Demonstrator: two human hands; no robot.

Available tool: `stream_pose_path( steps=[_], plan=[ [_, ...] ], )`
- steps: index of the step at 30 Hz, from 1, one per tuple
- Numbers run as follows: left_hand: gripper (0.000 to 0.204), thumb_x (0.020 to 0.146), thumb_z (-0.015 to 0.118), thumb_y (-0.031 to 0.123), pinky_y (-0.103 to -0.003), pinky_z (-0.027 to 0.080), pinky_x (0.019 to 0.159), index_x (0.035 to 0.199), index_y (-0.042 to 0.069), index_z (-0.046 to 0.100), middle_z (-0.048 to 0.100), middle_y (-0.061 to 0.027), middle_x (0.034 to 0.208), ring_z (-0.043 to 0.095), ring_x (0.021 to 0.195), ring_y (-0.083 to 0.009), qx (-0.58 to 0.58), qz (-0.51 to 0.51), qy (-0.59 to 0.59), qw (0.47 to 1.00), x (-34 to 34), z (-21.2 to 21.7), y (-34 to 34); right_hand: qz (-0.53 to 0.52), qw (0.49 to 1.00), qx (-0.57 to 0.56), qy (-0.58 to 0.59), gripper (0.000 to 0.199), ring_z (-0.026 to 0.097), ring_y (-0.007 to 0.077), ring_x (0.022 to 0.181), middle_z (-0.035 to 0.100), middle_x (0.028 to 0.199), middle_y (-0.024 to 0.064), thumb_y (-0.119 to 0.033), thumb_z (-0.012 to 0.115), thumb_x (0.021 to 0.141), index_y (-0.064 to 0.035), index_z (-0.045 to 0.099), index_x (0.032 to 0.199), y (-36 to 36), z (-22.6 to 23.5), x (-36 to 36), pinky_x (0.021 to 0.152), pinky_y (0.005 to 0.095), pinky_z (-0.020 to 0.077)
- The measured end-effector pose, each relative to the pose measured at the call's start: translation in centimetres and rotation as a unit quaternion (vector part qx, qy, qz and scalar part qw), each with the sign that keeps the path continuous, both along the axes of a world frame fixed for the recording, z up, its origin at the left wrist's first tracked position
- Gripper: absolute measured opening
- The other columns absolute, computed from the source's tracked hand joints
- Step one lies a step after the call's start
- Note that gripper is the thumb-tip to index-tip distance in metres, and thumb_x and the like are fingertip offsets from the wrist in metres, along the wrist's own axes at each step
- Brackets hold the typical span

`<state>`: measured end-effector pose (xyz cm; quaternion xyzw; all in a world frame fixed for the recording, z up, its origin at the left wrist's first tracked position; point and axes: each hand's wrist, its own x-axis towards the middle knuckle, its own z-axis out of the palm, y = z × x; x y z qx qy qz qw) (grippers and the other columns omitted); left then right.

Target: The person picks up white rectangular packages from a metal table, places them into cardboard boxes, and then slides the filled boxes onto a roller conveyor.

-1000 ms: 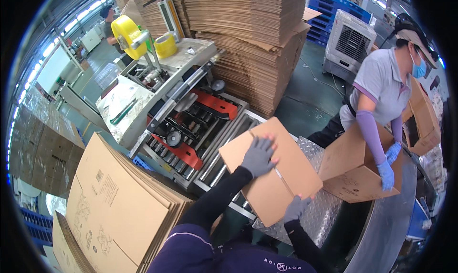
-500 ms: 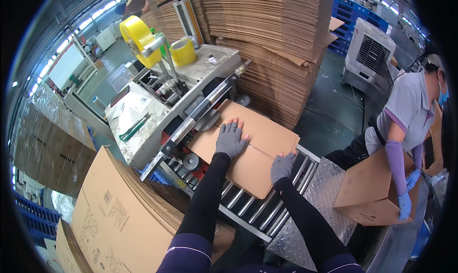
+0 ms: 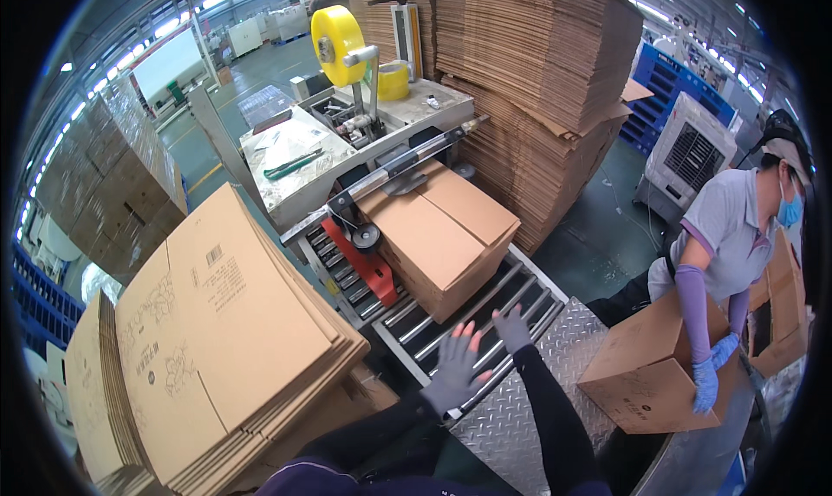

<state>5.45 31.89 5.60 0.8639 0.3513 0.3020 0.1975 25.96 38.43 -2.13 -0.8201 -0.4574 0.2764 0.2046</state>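
roller conveyor (image 3: pixel 412 329) bears box (image 3: pixel 442 236) | cartons (image 3: pixel 217 331): dark print (image 3: pixel 158 298), barcode (image 3: pixel 215 254) | left hand (image 3: pixel 454 373), right hand (image 3: pixel 513 331) empty, apart

Around you is a green floor (image 3: pixel 591 236), marked ahead to your left by a yellow line (image 3: pixel 204 177). Strip lights (image 3: pixel 217 0) run overhead. Ahead left, note a white panel (image 3: pixel 166 66) and pale cabinets (image 3: pixel 247 39); ahead right, a white cooler (image 3: pixel 693 148) near blue pallets (image 3: pixel 674 87).
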Motion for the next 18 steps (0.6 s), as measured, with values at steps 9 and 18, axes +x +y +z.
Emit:
stream_pose_path(
  steps=[9, 18],
  plan=[
    [0.064, 0.080, 0.066, 0.029, -0.050, 0.027, 0.109, 0.135, 0.002, 0.045, 0.041, -0.0172, 0.144, 0.035, 0.135, -0.0352, 0.117, 0.224, 0.290, 0.923, -17.7, 15.1, -1.2, 0.036, 0.925, 0.072, 0.372, 0.075, 0.060, 0.0156, 0.057, 0.062, 0.070, 0.0088, -0.043, 0.048, 0.097, 0.0065, 0.014, 0.142, 5.1, 3.0, -9.1, 0.057, 0.0307, 0.0516],
    [0.053, 0.082, 0.061, 0.024, -0.035, 0.043, 0.088, 0.129, 0.002, 0.049, 0.050, -0.0147, 0.135, 0.052, 0.114, -0.0256, 0.197, 0.146, 0.351, 0.904, -18.6, 14.8, 0.5, 0.088, 0.990, 0.098, 0.055, 0.088, 0.063, 0.0188, 0.059, 0.065, 0.088, 0.0205, -0.043, 0.054, 0.093, 0.0107, 0.008, 0.146, 15.3, -2.7, -6.6, 0.054, 0.0314, 0.0516]
  ],
)
